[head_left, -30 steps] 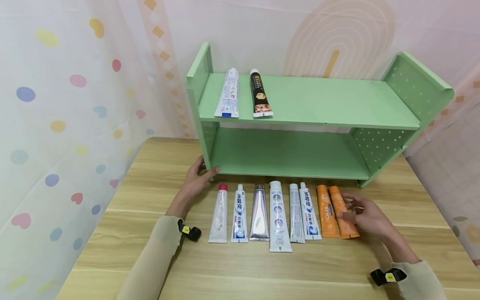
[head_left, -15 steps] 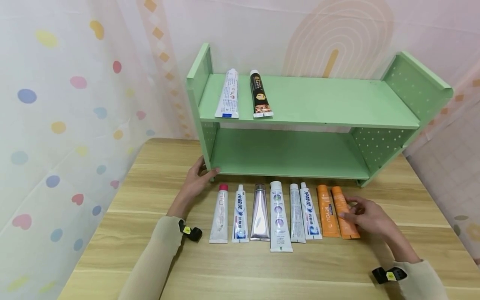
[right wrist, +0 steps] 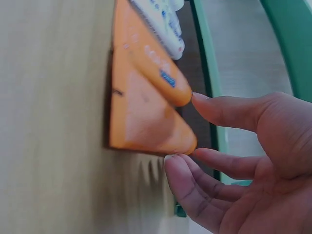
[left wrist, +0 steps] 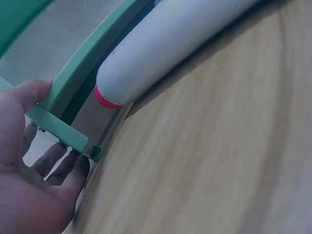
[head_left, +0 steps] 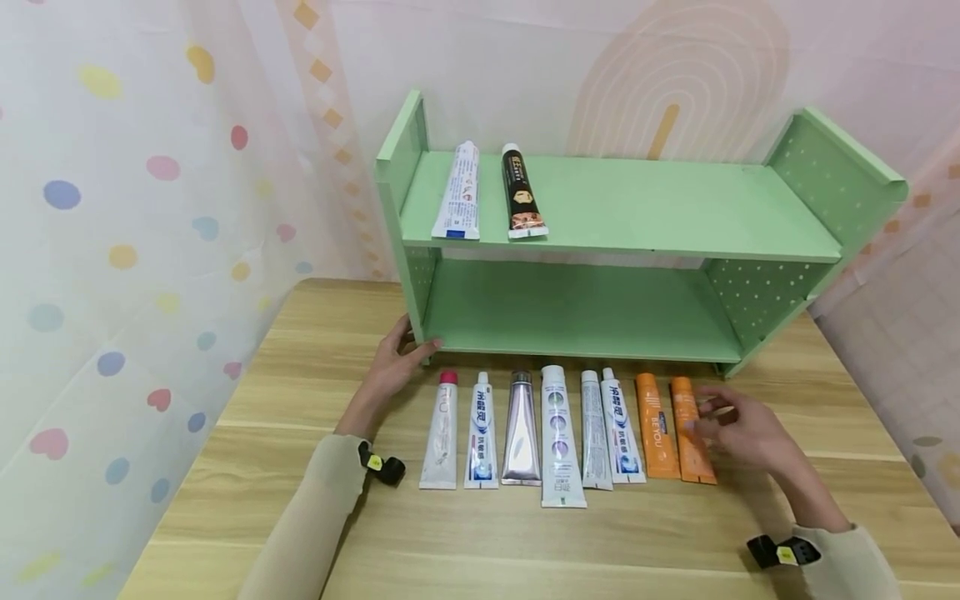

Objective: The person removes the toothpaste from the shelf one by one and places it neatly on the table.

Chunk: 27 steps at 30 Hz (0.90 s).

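Observation:
My left hand (head_left: 391,365) grips the front edge of the green shelf's left side panel (left wrist: 63,130), thumb on the inner side and fingers behind. At the row's right end lies an orange tube (head_left: 690,446). My right hand (head_left: 746,429) is beside it, fingers loosely bent and spread. In the right wrist view its fingertips (right wrist: 176,168) are right at this tube's end, while the thumb is near the end of the neighbouring orange tube (right wrist: 156,63). Several more tubes lie leftward, among them a silver tube (head_left: 522,429) and a red-capped white tube (head_left: 441,433).
The green two-tier shelf (head_left: 585,308) stands behind the row. On its upper board lie a white tube (head_left: 459,192) and a black tube (head_left: 522,192) at the left. A wooden table (head_left: 480,554) lies under everything, with a patterned curtain (head_left: 150,250) behind and to the left.
The cap end of the rightmost orange tube has swung right, so the tube lies straighter beside its neighbour. My right hand has shifted slightly right; my left hand has kept its grip.

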Motion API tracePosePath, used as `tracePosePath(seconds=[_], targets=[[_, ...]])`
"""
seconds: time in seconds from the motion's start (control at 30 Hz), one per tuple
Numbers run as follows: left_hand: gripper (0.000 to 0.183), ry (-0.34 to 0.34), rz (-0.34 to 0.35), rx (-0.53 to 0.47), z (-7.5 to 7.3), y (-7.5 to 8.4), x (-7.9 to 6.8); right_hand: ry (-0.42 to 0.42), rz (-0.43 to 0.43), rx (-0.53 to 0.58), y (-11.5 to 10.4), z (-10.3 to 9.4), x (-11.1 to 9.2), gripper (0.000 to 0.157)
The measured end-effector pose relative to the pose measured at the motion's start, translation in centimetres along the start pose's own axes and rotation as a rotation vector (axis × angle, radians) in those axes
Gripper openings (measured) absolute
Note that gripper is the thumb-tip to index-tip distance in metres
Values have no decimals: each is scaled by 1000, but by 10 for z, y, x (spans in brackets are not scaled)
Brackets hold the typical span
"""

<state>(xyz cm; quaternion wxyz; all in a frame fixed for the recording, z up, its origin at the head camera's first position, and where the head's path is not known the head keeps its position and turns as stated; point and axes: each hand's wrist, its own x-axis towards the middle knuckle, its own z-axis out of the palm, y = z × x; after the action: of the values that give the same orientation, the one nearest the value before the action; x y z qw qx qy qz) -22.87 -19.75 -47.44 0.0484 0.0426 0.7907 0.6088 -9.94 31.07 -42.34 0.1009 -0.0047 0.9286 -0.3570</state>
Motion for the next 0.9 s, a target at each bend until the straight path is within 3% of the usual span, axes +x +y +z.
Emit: tracePosePath(seconds=[0.4,0.53,0.9], targets=[[83,-13,-12,-6,0,6,-2,100,-166,28,-27,-9,-3,65],[84,-12,1,-4,-1,-1,2,139,-242,58,-36,-9,-3,65],[83,-12,25,-9,0,0,1,252,-445,160,-67,-13,-2,73]])
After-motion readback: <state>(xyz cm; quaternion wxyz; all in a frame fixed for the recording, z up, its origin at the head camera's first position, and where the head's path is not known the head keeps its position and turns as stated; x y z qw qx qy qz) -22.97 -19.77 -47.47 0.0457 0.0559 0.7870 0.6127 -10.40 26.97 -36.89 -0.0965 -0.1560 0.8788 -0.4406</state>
